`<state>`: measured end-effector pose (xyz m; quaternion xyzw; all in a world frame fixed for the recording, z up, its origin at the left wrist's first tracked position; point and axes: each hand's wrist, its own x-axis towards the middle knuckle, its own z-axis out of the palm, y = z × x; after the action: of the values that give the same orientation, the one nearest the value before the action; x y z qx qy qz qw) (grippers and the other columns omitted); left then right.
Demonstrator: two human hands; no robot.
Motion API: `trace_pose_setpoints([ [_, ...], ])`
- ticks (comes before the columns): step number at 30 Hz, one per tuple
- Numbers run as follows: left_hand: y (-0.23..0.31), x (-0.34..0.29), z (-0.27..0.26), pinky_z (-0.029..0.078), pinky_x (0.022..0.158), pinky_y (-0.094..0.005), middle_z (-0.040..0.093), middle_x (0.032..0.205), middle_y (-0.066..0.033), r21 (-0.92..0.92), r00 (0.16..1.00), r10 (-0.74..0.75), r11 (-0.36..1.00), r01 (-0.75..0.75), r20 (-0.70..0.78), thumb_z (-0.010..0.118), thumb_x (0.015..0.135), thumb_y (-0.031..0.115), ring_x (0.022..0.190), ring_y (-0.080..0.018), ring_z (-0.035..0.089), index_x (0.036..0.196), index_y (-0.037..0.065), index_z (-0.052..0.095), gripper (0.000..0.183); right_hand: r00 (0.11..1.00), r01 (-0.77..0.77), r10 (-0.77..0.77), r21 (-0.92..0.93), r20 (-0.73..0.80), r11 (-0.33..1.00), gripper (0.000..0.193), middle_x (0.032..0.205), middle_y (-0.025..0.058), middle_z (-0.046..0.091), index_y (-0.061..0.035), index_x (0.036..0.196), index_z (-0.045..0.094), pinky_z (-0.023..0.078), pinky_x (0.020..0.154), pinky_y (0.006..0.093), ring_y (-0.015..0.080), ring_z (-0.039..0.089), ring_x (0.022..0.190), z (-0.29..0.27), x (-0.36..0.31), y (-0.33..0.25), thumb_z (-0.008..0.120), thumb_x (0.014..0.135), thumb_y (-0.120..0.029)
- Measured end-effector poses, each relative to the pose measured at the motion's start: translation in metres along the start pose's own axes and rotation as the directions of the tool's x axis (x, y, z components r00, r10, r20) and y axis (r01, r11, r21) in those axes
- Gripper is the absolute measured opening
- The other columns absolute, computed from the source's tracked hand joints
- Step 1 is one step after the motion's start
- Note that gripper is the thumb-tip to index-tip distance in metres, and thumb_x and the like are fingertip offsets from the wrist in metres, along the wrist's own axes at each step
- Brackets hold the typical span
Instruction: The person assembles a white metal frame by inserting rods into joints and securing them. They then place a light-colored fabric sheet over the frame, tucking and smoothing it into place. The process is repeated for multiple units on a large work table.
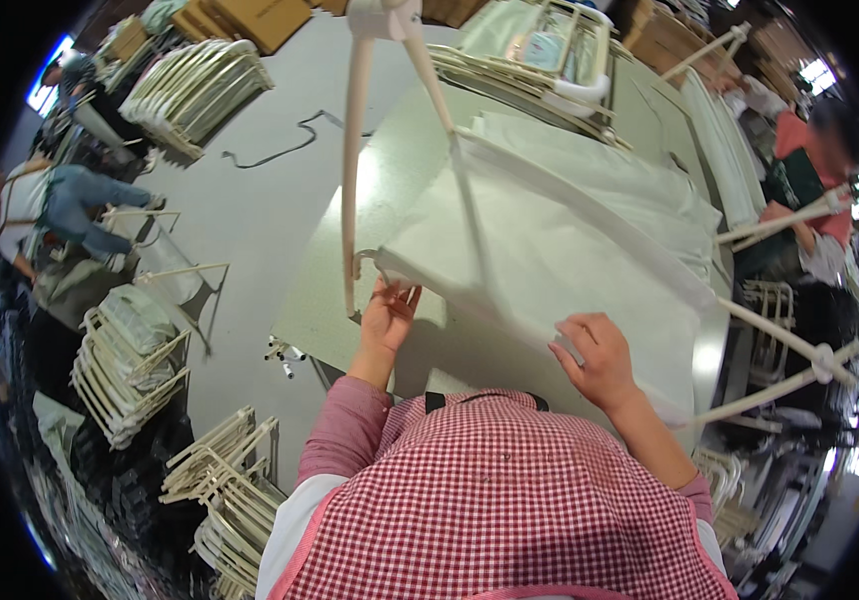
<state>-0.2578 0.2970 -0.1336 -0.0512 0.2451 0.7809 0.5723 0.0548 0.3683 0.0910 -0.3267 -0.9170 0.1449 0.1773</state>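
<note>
A white fabric panel [550,255] is stretched on a frame of cream tubes, lying across the table in front of me. One pair of tube legs [353,170] stands up at its left end, and another pair [775,335] sticks out past its right end. At the panel's near left corner, my left hand [390,318] has its fingers closed on the fabric's edge. My right hand [598,360] hangs over the near edge, fingers loosely bent and thumb apart, with nothing visible in it.
Under the panel is a pale green table [315,320]. Stacked cream frames [520,60] lie at its far end. More folded frames stand on the floor at left [135,365] and near left [225,485]. People work at both sides; a dark strap [295,135] lies on the floor.
</note>
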Motion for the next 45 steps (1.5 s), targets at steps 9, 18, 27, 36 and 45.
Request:
trace_pose_setpoints([
  [9, -0.033, 0.026, 0.014, 0.035, 0.108, -0.0460, 0.057, 0.124, -0.0095, 0.082, 0.943, -0.253, 0.967, 0.241, 0.215, 0.046, 0.094, 0.025, 0.120, -0.0252, 0.049, 0.125, 0.009, 0.050, 0.035, 0.108, -0.292, 0.862, 0.844, 0.496, -0.450, 0.021, 0.091, 0.0107, 0.062, 0.0067, 0.107, 0.056, 0.048, 0.066, 0.0297, 0.0201, 0.060, 0.079, 0.051, -0.140, 0.044, 0.052, 0.092, -0.008],
  [18, -0.014, 0.010, 0.077, 0.036, 0.108, -0.0491, 0.051, 0.139, -0.0058, -0.060, 0.884, -0.367, 0.915, 0.399, 0.289, 0.045, 0.094, 0.051, 0.126, -0.0297, 0.047, 0.137, 0.016, 0.048, 0.055, 0.051, 0.332, 0.953, 0.894, 0.300, -0.300, 0.026, 0.099, 0.0111, 0.061, -0.0029, 0.108, 0.054, 0.048, 0.076, 0.0388, 0.0256, 0.059, 0.089, 0.005, -0.208, 0.097, 0.053, 0.084, -0.013],
  [27, -0.006, 0.023, 0.092, 0.040, 0.104, -0.0530, 0.054, 0.136, -0.0067, -0.056, 0.935, -0.337, 0.937, 0.344, 0.112, 0.048, 0.094, 0.047, 0.123, -0.0303, 0.051, 0.131, 0.015, 0.053, 0.049, 0.042, 0.411, 0.985, 0.895, 0.168, -0.170, 0.039, 0.112, 0.0064, 0.062, -0.0083, 0.120, 0.054, 0.052, 0.086, 0.0378, 0.0239, 0.061, 0.103, 0.014, -0.180, 0.114, 0.070, 0.087, -0.021],
  [36, -0.040, -0.064, 0.116, 0.051, 0.094, -0.0439, 0.060, 0.120, -0.0080, 0.533, 0.734, -0.677, 0.638, 0.556, 0.046, 0.062, 0.089, 0.004, 0.114, -0.0269, 0.057, 0.120, 0.006, 0.055, 0.033, -0.179, 0.362, 0.960, 0.921, 0.217, -0.141, 0.035, 0.110, 0.0056, 0.063, -0.0101, 0.116, 0.057, 0.055, 0.077, 0.0354, 0.0222, 0.064, 0.096, 0.011, -0.159, 0.109, 0.071, 0.086, -0.020],
  [45, -0.068, -0.062, 0.156, 0.054, 0.090, -0.0367, 0.065, 0.100, -0.0041, 0.474, 0.903, -0.425, 0.782, 0.405, -0.071, 0.067, 0.088, 0.007, 0.095, -0.0198, 0.063, 0.106, 0.008, 0.058, 0.020, 0.506, 0.179, 0.800, 0.868, 0.323, -0.463, 0.029, 0.101, 0.0017, 0.064, -0.0128, 0.108, 0.059, 0.047, 0.083, 0.0370, 0.0178, 0.058, 0.094, 0.034, -0.144, 0.058, 0.074, 0.084, -0.016],
])
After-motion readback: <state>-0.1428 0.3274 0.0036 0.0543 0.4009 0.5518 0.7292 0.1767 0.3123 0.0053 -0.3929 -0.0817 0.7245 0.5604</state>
